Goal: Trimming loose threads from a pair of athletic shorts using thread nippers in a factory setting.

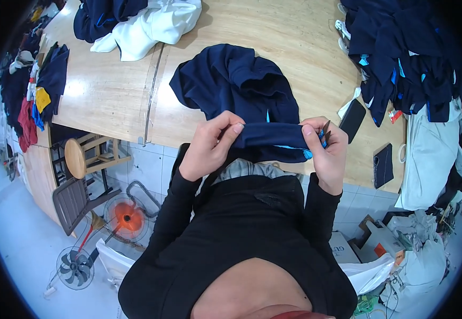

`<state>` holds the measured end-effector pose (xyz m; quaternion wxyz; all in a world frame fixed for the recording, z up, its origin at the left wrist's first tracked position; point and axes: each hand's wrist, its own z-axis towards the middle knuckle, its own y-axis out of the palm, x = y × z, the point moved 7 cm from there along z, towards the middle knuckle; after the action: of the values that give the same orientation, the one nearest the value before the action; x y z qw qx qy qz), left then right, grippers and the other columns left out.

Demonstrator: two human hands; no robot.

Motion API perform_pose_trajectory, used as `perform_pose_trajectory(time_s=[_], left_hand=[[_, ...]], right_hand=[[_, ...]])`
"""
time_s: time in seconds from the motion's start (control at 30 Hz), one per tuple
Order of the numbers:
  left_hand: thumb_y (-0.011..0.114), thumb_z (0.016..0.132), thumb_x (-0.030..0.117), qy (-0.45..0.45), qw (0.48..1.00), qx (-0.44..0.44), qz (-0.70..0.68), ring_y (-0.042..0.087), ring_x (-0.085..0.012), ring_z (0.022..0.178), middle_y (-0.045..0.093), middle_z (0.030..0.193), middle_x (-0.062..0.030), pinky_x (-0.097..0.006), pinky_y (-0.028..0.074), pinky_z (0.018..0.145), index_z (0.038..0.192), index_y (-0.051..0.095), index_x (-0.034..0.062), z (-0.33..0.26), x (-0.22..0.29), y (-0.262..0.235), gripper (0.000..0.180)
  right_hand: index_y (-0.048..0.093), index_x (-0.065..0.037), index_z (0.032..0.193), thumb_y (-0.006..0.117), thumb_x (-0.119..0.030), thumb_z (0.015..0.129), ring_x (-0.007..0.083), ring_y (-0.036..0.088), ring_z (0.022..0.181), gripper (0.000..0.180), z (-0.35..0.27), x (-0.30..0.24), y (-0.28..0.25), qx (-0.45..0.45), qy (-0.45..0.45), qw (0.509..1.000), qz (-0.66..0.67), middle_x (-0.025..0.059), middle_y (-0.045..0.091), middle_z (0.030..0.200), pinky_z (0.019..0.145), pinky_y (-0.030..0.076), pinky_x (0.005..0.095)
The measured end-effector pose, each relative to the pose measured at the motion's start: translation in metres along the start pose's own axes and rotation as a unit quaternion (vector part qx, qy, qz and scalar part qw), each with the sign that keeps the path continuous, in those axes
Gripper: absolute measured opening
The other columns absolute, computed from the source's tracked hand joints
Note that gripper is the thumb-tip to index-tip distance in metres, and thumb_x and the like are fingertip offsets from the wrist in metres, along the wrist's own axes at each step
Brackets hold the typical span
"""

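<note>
A navy garment (217, 80) lies crumpled on the wooden table in front of me, with its near edge lifted in both hands. My left hand (214, 144) pinches one end of a folded navy band between thumb and fingers. The other end is pinched by my right hand (327, 151), so the band is stretched level between them. Light blue trim shows along the band's lower edge. Tucked in the fingers of my right hand is a small blue tool with dark pointed blades, apparently thread snips (325, 136), partly hidden.
On the table (294, 32), a white garment (161, 24) lies at the back left and a navy garment pile (401, 48) at the right. A black phone-like object (352, 121) and dark fabric pouch (383, 166) lie nearer. Left below are a wooden stool (75, 158) and fans (127, 218).
</note>
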<state>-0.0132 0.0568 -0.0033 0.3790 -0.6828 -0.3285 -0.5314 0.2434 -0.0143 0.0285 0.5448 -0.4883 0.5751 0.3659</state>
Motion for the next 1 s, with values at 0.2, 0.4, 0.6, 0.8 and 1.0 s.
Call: perform_pose_trajectory(time_s=[0.2, 0.4, 0.6, 0.8, 1.0], left_hand=[[0.08, 0.107, 0.027, 0.04, 0.943, -0.328, -0.041, 0.043, -0.0076, 0.063, 0.051, 0.069, 0.0032, -0.028, 0.039, 0.058, 0.092, 0.066, 0.0007, -0.005, -0.004, 0.044, 0.033], [0.062, 0.117, 0.02, -0.043, 0.871, -0.11, -0.477, 0.066, -0.0066, 0.097, 0.074, 0.111, 0.0008, -0.026, 0.054, 0.083, 0.123, 0.073, 0.0043, 0.009, -0.01, 0.054, 0.02], [0.052, 0.121, 0.025, -0.01, 0.83, 0.03, -0.556, 0.071, -0.0228, 0.127, 0.072, 0.139, -0.0111, -0.041, 0.062, 0.104, 0.139, 0.065, 0.0042, 0.032, -0.009, 0.032, 0.031], [0.054, 0.119, 0.014, -0.002, 0.81, 0.032, -0.586, 0.07, -0.0261, 0.133, 0.069, 0.143, -0.0131, -0.049, 0.062, 0.109, 0.156, 0.052, 0.0102, 0.029, 0.0, 0.03, 0.037], [0.069, 0.101, -0.015, -0.003, 0.85, 0.077, -0.521, 0.07, -0.0251, 0.131, 0.068, 0.144, -0.0175, -0.044, 0.062, 0.109, 0.162, 0.044, 0.0105, 0.027, -0.001, 0.029, 0.071]], right_hand=[[0.078, 0.002, 0.109, 0.074, -0.005, 0.106, 0.0041, 0.056, 0.08, 0.008, 0.01, -0.013, 0.008, 0.058, -0.049, 0.996, -0.044, -0.0026, 0.07, 0.089, 0.073, 0.045, 0.0223], [0.079, 0.002, 0.121, 0.072, -0.001, 0.104, 0.0102, 0.064, 0.084, 0.018, 0.017, -0.008, 0.025, 0.124, -0.137, 0.972, -0.147, 0.0088, 0.076, 0.104, 0.077, 0.051, 0.0267], [0.078, 0.003, 0.123, 0.076, -0.003, 0.102, 0.0131, 0.071, 0.102, 0.022, 0.003, 0.001, 0.034, 0.03, -0.142, 0.985, -0.095, 0.0107, 0.079, 0.117, 0.092, 0.055, 0.0283], [0.077, 0.005, 0.123, 0.077, -0.001, 0.101, 0.0124, 0.072, 0.095, 0.023, -0.005, 0.028, 0.048, -0.029, -0.002, 0.999, -0.039, 0.0093, 0.081, 0.105, 0.089, 0.057, 0.0291], [0.075, 0.003, 0.129, 0.064, -0.007, 0.111, 0.0149, 0.073, 0.088, 0.023, -0.003, 0.008, 0.038, 0.067, -0.046, 0.992, -0.096, 0.012, 0.081, 0.103, 0.083, 0.057, 0.029]])
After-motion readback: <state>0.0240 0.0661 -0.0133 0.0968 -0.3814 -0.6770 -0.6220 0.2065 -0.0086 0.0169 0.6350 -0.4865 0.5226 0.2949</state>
